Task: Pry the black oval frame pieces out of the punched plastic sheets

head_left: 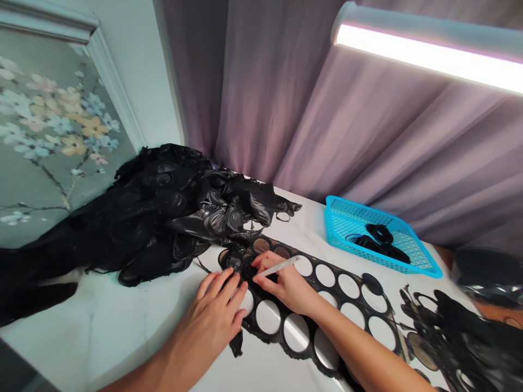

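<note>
A slim white pen-like tool [280, 267] is gripped between the thumb and fingers of my right hand [286, 286]. Its lower end is hidden at my fingertips, over the left part of a black sheet [281, 343] with rows of round holes. White tabletop shows through many of these holes. My left hand [218, 302] lies open, fingers stretched out, with its fingertips at the sheet's left end beside my right fingertips. Against that end rests a large heap of black thin material [159, 212] with round shapes in it.
A blue plastic basket [379, 261] holding black loops stands at the back right. More black scraps [469, 337] lie at the right edge. A lit tube lamp [429, 54] hangs before the mauve curtain [278, 98]. At left is a framed flower picture [61, 130].
</note>
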`<state>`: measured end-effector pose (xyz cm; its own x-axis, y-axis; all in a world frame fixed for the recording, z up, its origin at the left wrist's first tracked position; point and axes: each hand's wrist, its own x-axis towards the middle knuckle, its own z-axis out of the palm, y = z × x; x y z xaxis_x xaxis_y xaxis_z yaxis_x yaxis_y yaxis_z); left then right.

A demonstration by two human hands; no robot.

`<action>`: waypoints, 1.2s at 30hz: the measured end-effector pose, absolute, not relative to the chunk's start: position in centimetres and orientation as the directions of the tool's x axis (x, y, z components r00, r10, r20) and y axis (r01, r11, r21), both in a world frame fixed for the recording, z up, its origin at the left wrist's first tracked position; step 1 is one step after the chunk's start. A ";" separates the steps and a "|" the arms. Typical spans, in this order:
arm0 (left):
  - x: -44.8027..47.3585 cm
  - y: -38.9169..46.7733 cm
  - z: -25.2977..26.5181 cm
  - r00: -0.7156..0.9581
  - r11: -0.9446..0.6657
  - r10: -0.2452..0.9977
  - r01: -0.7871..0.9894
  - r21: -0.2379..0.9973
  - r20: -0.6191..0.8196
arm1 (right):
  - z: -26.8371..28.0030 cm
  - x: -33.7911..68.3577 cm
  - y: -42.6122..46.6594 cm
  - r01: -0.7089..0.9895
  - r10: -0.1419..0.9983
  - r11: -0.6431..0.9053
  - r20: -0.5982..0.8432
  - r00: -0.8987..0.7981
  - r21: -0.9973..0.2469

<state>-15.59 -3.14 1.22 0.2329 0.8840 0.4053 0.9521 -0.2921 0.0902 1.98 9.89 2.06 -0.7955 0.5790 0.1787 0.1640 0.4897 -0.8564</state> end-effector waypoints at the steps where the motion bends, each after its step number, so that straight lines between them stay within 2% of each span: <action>1: -15.6 -3.2 1.2 0.229 -0.288 0.885 0.953 0.090 0.406 | 2.0 2.0 9.9 0.166 0.582 0.487 0.177 -0.794 -0.857; 7: -15.5 -3.2 1.4 0.242 -0.294 0.882 0.953 0.071 0.403 | 2.2 2.0 9.8 0.178 0.577 0.499 0.171 -0.799 -0.848; 15: -15.3 -3.6 0.3 0.258 -0.298 0.892 0.953 0.055 0.371 | 2.0 1.9 8.5 0.217 0.550 0.643 0.245 -0.799 -0.734; 21: -15.5 -3.8 -0.2 0.323 -0.335 0.872 0.942 -0.032 0.368 | 1.9 1.9 9.2 0.188 0.620 0.472 0.172 -0.765 -0.862; 27: -15.4 -3.7 0.4 0.340 -0.341 0.876 0.938 -0.060 0.342 | 1.6 1.9 9.9 0.194 0.638 0.412 0.130 -0.759 -0.890; 33: -15.4 -3.6 0.2 0.349 -0.351 0.866 0.934 -0.060 0.357 | 2.8 1.5 9.7 0.260 0.584 0.554 0.148 -0.798 -0.791; 36: -15.4 -3.6 -0.1 0.336 -0.351 0.862 0.936 -0.031 0.380 | 2.9 1.0 8.3 0.339 0.544 0.698 0.159 -0.824 -0.631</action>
<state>-15.39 -3.61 -0.11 0.3355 0.8619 0.3802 0.9360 -0.3505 -0.0314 1.04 8.29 2.90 -0.8240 0.5438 0.1591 0.3386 0.6977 -0.6313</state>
